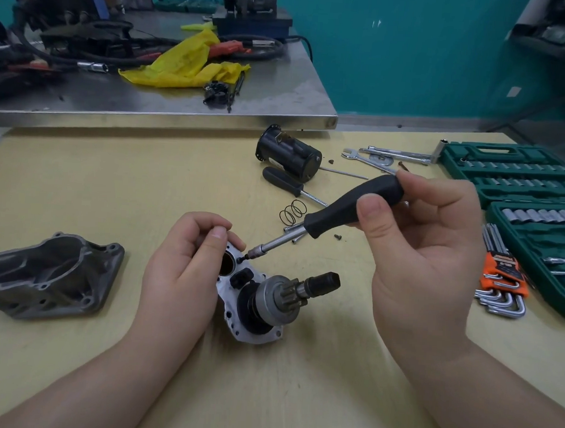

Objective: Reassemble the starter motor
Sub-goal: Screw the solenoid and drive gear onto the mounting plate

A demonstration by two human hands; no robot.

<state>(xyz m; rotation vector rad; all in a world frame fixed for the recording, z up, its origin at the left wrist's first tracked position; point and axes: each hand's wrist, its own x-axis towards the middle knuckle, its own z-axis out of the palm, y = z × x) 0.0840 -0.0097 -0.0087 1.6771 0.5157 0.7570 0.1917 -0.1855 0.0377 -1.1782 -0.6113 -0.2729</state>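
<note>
My left hand [186, 267] grips the top of a silver starter plate [233, 312] that carries the pinion drive gear [280, 292] and its shaft. My right hand [417, 240] holds a black-handled screwdriver [350, 206]; its tip sits on a small screw [243, 257] at the plate's upper edge. The grey nose housing [49, 275] lies on the table to the left. The black motor body [289, 153] lies on its side further back.
A second screwdriver [284, 181], a spring [292, 211], loose bolts and a small screw [338, 237] lie behind my hands. Wrenches [385, 155], a green socket set [522, 175] and hex keys [500, 281] are at the right. A steel bench [168, 111] with clutter stands behind.
</note>
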